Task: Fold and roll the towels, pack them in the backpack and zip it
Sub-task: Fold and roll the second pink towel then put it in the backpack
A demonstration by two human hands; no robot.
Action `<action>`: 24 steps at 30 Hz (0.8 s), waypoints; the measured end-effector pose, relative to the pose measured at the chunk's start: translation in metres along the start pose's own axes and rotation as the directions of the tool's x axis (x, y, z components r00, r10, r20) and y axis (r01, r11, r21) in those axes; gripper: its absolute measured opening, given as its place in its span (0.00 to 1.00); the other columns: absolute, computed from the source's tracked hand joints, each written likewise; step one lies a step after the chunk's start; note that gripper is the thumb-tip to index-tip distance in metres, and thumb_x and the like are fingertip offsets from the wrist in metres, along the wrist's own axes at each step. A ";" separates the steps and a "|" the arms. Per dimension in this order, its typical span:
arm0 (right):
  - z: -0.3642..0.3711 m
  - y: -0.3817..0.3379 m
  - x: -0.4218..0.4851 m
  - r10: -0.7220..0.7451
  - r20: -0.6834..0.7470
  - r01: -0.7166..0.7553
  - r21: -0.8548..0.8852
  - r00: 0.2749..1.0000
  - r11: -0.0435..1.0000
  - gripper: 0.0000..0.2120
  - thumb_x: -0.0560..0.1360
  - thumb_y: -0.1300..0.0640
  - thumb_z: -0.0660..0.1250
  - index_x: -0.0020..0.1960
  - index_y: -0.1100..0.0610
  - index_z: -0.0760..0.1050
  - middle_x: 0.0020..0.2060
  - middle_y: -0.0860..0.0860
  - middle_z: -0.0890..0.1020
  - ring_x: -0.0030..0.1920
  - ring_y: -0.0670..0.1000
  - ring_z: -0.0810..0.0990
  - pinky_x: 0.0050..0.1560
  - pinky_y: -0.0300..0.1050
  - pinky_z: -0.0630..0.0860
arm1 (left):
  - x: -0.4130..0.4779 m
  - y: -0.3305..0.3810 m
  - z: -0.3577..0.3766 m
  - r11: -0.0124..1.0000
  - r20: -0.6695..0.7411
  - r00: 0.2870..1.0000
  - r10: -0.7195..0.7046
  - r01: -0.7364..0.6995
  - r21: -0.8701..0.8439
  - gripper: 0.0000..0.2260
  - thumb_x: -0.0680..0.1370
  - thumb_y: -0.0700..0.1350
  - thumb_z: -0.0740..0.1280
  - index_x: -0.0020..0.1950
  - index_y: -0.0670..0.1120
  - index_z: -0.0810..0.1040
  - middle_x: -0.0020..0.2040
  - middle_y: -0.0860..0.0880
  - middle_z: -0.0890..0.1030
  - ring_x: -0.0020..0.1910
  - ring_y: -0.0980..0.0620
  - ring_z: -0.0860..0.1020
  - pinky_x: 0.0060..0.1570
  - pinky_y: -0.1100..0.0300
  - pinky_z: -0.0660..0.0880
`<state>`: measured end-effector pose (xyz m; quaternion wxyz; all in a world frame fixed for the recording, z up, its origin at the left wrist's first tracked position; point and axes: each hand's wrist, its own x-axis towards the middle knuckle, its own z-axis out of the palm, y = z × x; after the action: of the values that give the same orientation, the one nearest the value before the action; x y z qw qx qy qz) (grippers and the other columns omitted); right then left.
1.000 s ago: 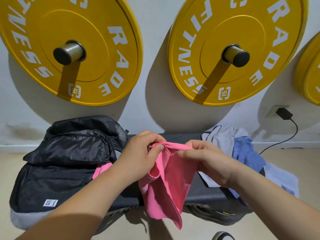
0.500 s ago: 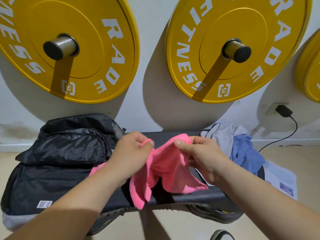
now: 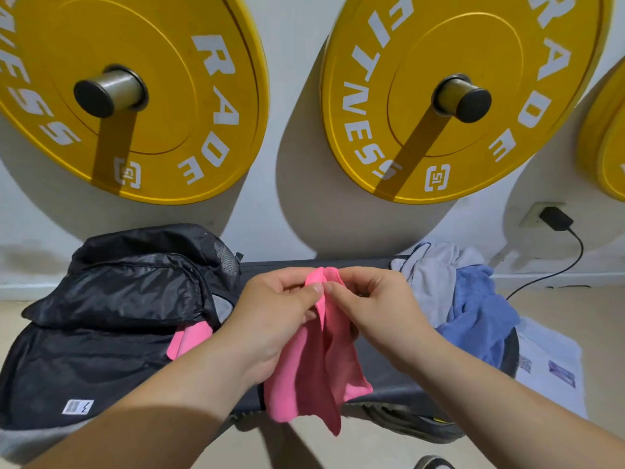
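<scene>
Both the left hand (image 3: 280, 309) and right hand (image 3: 375, 306) pinch the soft pink cloth towel's (image 3: 318, 367) top corners together above the dark tabletop (image 3: 382, 370). Match edges squarely before laying it flat.

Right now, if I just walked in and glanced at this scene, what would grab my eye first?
Probably the big yellow weight plates hanging on the wall up top. Next, the bright pink towel at the centre, pinched at its top edge by the left hand and right hand above a dark bench. A black backpack lies to the left with more pink cloth poking out, and a pile of grey and blue towels sits on the right.
</scene>
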<state>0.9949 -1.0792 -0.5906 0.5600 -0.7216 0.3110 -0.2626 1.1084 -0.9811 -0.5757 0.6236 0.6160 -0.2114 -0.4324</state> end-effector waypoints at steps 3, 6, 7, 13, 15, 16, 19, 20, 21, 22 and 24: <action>0.000 -0.002 -0.001 -0.086 -0.047 0.080 -0.105 0.995 0.991 0.07 0.80 0.55 0.70 0.48 0.52 0.87 0.34 0.50 0.85 0.33 0.46 0.80 0.36 0.50 0.77 | 0.002 -0.002 -0.002 0.999 -0.090 0.996 0.020 -0.016 0.045 0.06 0.79 0.39 0.70 0.50 0.45 0.87 0.45 0.43 0.88 0.42 0.52 0.83 0.49 0.55 0.77; 0.000 -0.001 0.000 -0.128 -0.063 0.107 -0.266 0.990 0.958 0.06 0.78 0.53 0.72 0.50 0.50 0.88 0.39 0.46 0.85 0.43 0.44 0.82 0.47 0.41 0.77 | 0.003 -0.005 -0.002 0.997 -0.099 0.995 0.020 -0.013 0.075 0.07 0.79 0.41 0.70 0.47 0.47 0.88 0.39 0.49 0.87 0.37 0.56 0.80 0.47 0.56 0.76; 0.001 -0.001 0.000 -0.117 -0.069 0.094 -0.270 0.991 0.958 0.06 0.77 0.54 0.72 0.51 0.50 0.88 0.41 0.45 0.86 0.44 0.42 0.83 0.49 0.40 0.78 | 0.003 -0.006 -0.001 0.996 -0.089 0.996 0.027 -0.019 0.089 0.08 0.80 0.41 0.69 0.47 0.48 0.88 0.38 0.50 0.86 0.36 0.57 0.80 0.47 0.56 0.76; -0.001 -0.004 0.000 -0.055 -0.099 0.033 -0.206 0.994 0.978 0.06 0.76 0.60 0.73 0.49 0.53 0.88 0.42 0.43 0.88 0.44 0.36 0.85 0.50 0.37 0.81 | 0.001 -0.008 0.000 0.988 -0.038 0.998 0.049 -0.043 0.148 0.10 0.82 0.42 0.67 0.50 0.49 0.88 0.39 0.49 0.86 0.40 0.54 0.80 0.53 0.49 0.79; 0.001 -0.003 0.000 -0.065 -0.142 0.029 -0.247 0.988 0.969 0.06 0.76 0.58 0.72 0.46 0.53 0.88 0.38 0.43 0.88 0.41 0.39 0.85 0.47 0.40 0.81 | 0.002 -0.008 0.000 0.983 -0.087 0.994 0.065 -0.049 0.177 0.09 0.81 0.42 0.68 0.48 0.49 0.88 0.37 0.49 0.86 0.38 0.52 0.79 0.52 0.48 0.81; 0.001 -0.003 0.001 -0.074 -0.171 0.025 -0.273 0.982 0.962 0.06 0.76 0.57 0.71 0.44 0.53 0.87 0.35 0.43 0.87 0.39 0.41 0.85 0.45 0.42 0.81 | 0.003 -0.008 0.000 0.982 -0.125 0.989 0.075 -0.052 0.183 0.08 0.81 0.42 0.68 0.48 0.48 0.88 0.36 0.50 0.85 0.36 0.53 0.79 0.50 0.49 0.82; -0.001 -0.004 0.004 -0.093 -0.210 0.021 -0.320 0.973 0.947 0.07 0.76 0.57 0.71 0.42 0.54 0.87 0.33 0.44 0.86 0.37 0.42 0.84 0.42 0.43 0.81 | 0.004 -0.007 -0.001 0.977 -0.173 0.979 0.104 -0.068 0.203 0.08 0.81 0.41 0.68 0.47 0.47 0.87 0.33 0.53 0.85 0.33 0.58 0.79 0.44 0.54 0.82; 0.000 -0.004 0.004 -0.085 -0.186 0.024 -0.306 0.979 0.952 0.06 0.76 0.57 0.71 0.43 0.54 0.87 0.34 0.44 0.86 0.37 0.42 0.84 0.42 0.42 0.81 | 0.004 -0.007 -0.001 0.974 -0.154 0.982 0.110 -0.076 0.213 0.08 0.81 0.42 0.69 0.47 0.47 0.87 0.35 0.52 0.86 0.34 0.57 0.80 0.46 0.53 0.82; 0.001 -0.004 0.003 -0.073 -0.144 0.028 -0.291 0.987 0.956 0.07 0.76 0.56 0.71 0.44 0.53 0.87 0.34 0.44 0.87 0.38 0.42 0.84 0.42 0.42 0.81 | 0.002 -0.007 0.000 0.973 -0.133 0.985 0.112 -0.082 0.218 0.08 0.81 0.42 0.69 0.48 0.48 0.87 0.37 0.51 0.86 0.36 0.55 0.80 0.48 0.50 0.82; 0.004 -0.003 0.001 -0.062 -0.085 0.036 -0.285 0.994 0.958 0.07 0.77 0.55 0.70 0.45 0.53 0.87 0.35 0.45 0.87 0.37 0.43 0.84 0.42 0.44 0.81 | 0.002 -0.008 0.000 0.972 -0.118 0.986 0.115 -0.088 0.217 0.08 0.80 0.42 0.69 0.48 0.48 0.88 0.37 0.50 0.86 0.36 0.54 0.80 0.49 0.49 0.82; 0.010 -0.002 -0.003 -0.051 0.043 0.061 -0.273 0.998 0.960 0.11 0.76 0.55 0.65 0.47 0.52 0.86 0.36 0.50 0.87 0.35 0.49 0.81 0.42 0.51 0.81 | 0.002 -0.011 0.000 0.968 -0.112 0.985 0.133 -0.106 0.226 0.07 0.81 0.42 0.69 0.49 0.47 0.88 0.35 0.53 0.85 0.36 0.57 0.80 0.46 0.51 0.81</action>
<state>1.0003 -1.0702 -0.5908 0.4524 -0.8053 0.3137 -0.2198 1.1067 -0.9808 -0.5863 0.5890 0.6933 -0.2546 -0.3281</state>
